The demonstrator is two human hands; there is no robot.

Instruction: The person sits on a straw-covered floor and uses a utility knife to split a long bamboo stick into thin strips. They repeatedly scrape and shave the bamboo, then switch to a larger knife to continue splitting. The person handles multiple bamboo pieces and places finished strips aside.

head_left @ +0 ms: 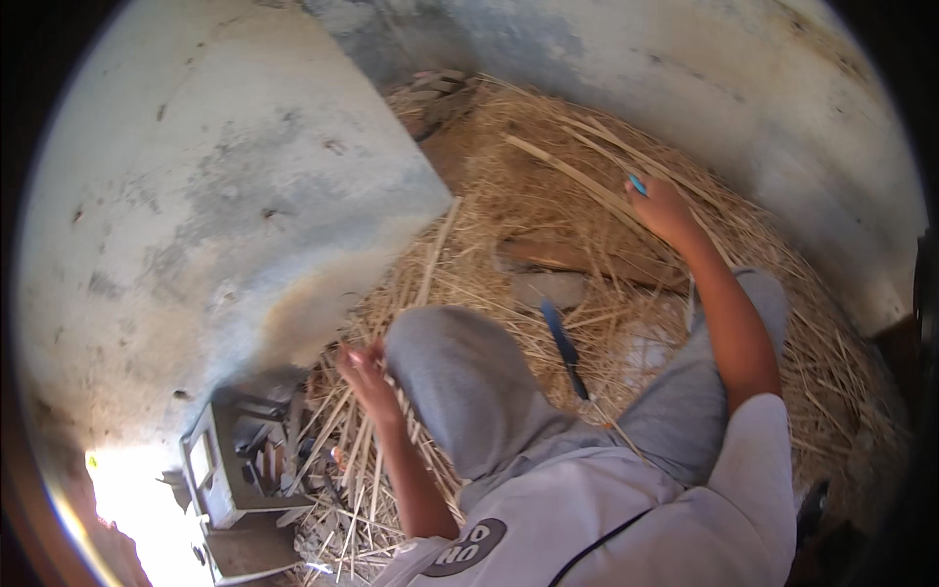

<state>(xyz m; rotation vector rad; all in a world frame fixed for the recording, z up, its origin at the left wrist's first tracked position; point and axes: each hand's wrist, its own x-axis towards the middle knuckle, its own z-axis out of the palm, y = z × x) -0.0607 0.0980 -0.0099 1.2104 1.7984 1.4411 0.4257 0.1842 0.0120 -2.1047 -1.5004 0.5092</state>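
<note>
Item: long pale split cane strips [587,181], lying slantwise across the top of a heap of straw [509,225], in the upper middle of the view, well ahead of the person's knees; the right hand [663,207] rests on the near end of these strips, fingers curled down over them; a small blue object [637,184] shows at the fingertips, too small to tell its kind; whether the hand is clamped on a strip or merely pressing on it, cannot tell.

Left hand [364,377]: lowered beside the left knee, fingers spread and apart, touching loose thin canes [337,460] that lie fanned on the ground; nothing visibly clasped in it; the two hands are well apart, one on each side of the body.

Between the knees: a dark blue-handled blade or tool [563,344] lying on the straw, slanted, untouched by either hand.

Container: a small grey box-like frame [230,470], lower left, just beside the fanned canes; open at the top; inside it, dark and pale upright pieces, too jumbled to tell their kind.

Ground under the straw: a flat brownish slab [567,259] partly showing, with a paler piece just below it.

Surroundings: a large grey plastered wall block [215,186] at left, stained and chipped; a further curved grey wall [743,88] at the upper right; the straw heap fills the corner between them.
</note>
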